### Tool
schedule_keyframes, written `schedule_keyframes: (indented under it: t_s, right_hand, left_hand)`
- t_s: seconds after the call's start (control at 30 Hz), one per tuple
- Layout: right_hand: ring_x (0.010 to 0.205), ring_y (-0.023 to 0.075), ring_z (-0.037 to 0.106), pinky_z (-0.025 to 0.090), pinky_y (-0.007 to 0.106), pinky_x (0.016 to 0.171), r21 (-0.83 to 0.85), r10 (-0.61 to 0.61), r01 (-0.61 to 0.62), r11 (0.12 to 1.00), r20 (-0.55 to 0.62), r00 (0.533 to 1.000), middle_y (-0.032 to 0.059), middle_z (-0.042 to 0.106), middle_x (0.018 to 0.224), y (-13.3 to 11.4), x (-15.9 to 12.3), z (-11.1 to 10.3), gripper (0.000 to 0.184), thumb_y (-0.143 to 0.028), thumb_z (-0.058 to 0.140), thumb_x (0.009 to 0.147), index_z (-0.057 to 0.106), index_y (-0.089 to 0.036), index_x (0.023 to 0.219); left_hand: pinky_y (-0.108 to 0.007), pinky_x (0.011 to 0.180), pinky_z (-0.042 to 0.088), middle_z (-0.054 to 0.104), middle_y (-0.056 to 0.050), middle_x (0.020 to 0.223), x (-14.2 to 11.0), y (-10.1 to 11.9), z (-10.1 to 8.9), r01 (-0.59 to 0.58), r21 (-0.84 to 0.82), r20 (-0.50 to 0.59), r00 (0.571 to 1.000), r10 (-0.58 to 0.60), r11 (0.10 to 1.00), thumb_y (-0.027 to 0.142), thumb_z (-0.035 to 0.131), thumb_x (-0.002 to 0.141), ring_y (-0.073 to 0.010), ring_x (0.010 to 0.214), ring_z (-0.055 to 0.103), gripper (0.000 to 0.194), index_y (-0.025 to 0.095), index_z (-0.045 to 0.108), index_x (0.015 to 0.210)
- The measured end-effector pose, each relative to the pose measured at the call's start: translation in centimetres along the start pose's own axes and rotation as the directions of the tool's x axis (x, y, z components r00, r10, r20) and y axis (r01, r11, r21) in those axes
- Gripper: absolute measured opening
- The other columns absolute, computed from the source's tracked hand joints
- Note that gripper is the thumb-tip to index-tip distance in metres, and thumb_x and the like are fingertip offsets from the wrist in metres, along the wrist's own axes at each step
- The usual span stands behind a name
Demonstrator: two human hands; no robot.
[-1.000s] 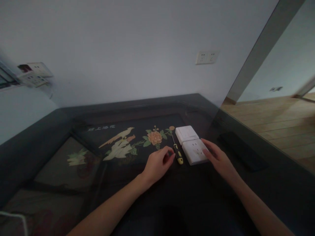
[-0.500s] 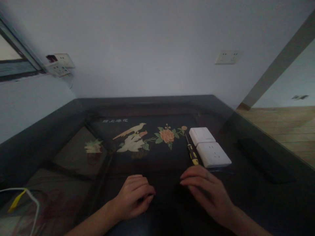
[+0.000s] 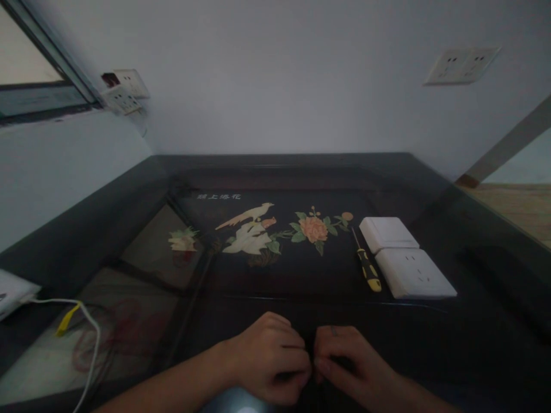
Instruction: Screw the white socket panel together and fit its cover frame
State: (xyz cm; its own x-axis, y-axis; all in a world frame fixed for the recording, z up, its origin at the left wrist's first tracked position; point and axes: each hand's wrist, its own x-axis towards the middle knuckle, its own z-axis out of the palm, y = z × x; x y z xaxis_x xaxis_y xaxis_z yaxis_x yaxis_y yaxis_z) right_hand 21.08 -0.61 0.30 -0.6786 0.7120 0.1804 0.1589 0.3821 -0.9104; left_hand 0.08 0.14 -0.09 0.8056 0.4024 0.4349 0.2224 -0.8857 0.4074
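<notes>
My left hand (image 3: 275,361) is curled into a loose fist low over the dark table. Close beside its knuckles, my right hand (image 3: 348,358) has its fingers bent in toward the thumb. No object shows in either hand, though the palms are hidden. A screwdriver (image 3: 367,267) with a yellow and black handle lies beyond my right hand. Right of it are two white electrical boxes: a plain one (image 3: 390,232) at the back and a socket (image 3: 419,275) in front.
The dark glossy table (image 3: 275,163) bears a bird and flower picture (image 3: 249,235). A white cable (image 3: 95,332) with a yellow tag runs at the left from a white power strip (image 3: 15,292). A black flat object (image 3: 503,281) lies at the right. Wall sockets (image 3: 462,66) are behind.
My two hands have come close together, and the right one has left the screwdriver's handle end and curled its fingers. The view has turned left, so the table things sit further right.
</notes>
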Motion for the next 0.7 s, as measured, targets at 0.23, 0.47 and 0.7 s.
schedule_keyframes:
  t_s: [0.23, 0.47, 0.7]
  right_hand:
    - [0.066, 0.0123, 0.059, 0.044, 0.024, 0.062, 0.025, 0.031, -0.031, 0.999, 0.026, 0.999, 0.0016, 0.062, 0.066, -0.29, 0.03, -0.24, 0.037, -0.035, 0.049, 0.098, 0.063, -0.018, 0.068]
    - [0.067, 0.0122, 0.058, 0.043, 0.023, 0.063, 0.038, 0.024, -0.026, 0.999, 0.033, 0.999, 0.0018, 0.062, 0.067, 0.00, -0.06, 0.04, 0.030, -0.029, 0.052, 0.096, 0.062, -0.017, 0.070]
    - [0.066, 0.0128, 0.057, 0.042, 0.024, 0.062, 0.036, 0.041, -0.043, 0.998, 0.058, 0.997, 0.0022, 0.060, 0.067, 0.10, -0.08, 0.01, 0.032, -0.031, 0.051, 0.096, 0.058, -0.017, 0.068]
  left_hand:
    - [-0.031, 0.048, 0.033, 0.057, 0.001, 0.053, 0.28, 0.17, -0.33, 0.004, 0.008, 0.023, 1.000, -0.005, 1.000, 0.020, 0.045, 0.090, -0.0128, 0.048, 0.053, 0.026, 0.020, 0.056, 0.067]
    - [-0.031, 0.048, 0.033, 0.058, 0.002, 0.054, 0.40, 0.36, -0.09, -0.025, 0.042, 0.015, 1.000, 0.024, 0.999, 0.022, 0.046, 0.093, -0.0121, 0.048, 0.052, 0.029, 0.020, 0.056, 0.066]
    - [-0.031, 0.046, 0.031, 0.054, 0.003, 0.052, 0.54, 0.22, 0.03, -0.038, 0.011, -0.062, 0.997, 0.038, 0.999, 0.022, 0.041, 0.096, -0.0117, 0.046, 0.046, 0.036, 0.019, 0.055, 0.063]
